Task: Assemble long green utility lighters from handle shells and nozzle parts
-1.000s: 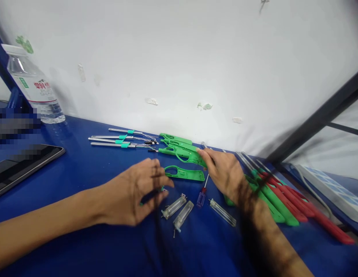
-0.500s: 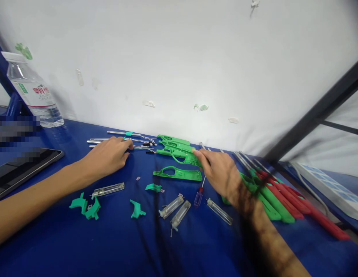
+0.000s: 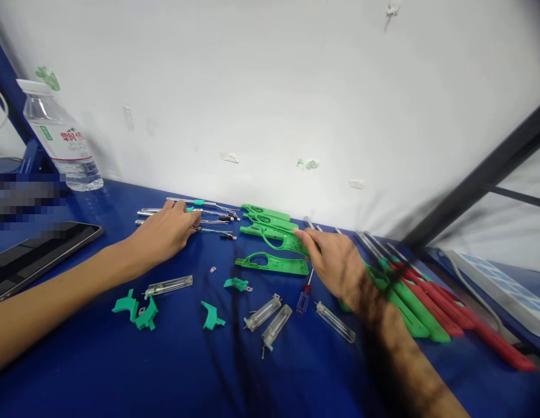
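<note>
My left hand (image 3: 173, 229) is closed around the nearest of several thin metal lighter tubes (image 3: 144, 222) lying by the wall. Thin wires with black tips (image 3: 229, 237) trail from the tubes toward the right. My right hand (image 3: 333, 258) pinches the right end of a green lighter shell (image 3: 276, 235) between thumb and fingers; the fingers are partly hidden. Other green shell halves (image 3: 270, 213) lie behind it, and one more green half (image 3: 272, 264) lies in front. Under the right hand, a small screwdriver (image 3: 303, 301) is partly covered.
Clear fuel tanks (image 3: 276, 326), teal triggers (image 3: 212, 315) and small metal bits (image 3: 213, 269) lie on the blue table (image 3: 174, 371). Green and red lighters (image 3: 427, 296) are at right, near a power strip (image 3: 505, 290). A phone (image 3: 47, 255) and water bottle (image 3: 63, 139) stand left.
The view has shifted slightly, so things appear a little farther right. The black tip of the nearest tube's wires has drawn away from the green shell, slightly toward me. My right hand keeps its hold.
</note>
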The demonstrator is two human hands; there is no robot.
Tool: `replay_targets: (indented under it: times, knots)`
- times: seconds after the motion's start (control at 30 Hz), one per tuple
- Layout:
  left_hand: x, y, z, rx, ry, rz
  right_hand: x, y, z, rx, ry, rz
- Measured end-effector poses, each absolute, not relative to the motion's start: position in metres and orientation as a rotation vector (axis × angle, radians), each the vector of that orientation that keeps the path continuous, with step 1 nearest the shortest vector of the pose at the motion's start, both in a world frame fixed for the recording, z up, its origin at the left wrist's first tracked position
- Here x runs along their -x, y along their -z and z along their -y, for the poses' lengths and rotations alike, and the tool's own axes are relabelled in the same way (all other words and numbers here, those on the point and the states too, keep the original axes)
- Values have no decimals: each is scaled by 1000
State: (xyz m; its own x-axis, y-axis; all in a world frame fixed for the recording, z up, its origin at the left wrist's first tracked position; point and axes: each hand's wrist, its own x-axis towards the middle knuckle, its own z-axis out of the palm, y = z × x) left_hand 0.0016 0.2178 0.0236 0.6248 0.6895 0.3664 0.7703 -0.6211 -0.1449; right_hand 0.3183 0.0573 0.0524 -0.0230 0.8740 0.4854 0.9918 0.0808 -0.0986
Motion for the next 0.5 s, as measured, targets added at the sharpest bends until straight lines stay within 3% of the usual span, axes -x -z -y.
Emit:
replay_targets:
  times: [0.33, 0.5]
  knots:
    - [-22, -51, -193, 2612, 450, 1229, -319, -52, -58, 1854, 388, 1924]
    - [-33, -56, -178, 2619, 872, 1151, -320, -51, -57, 1948, 432, 1851]
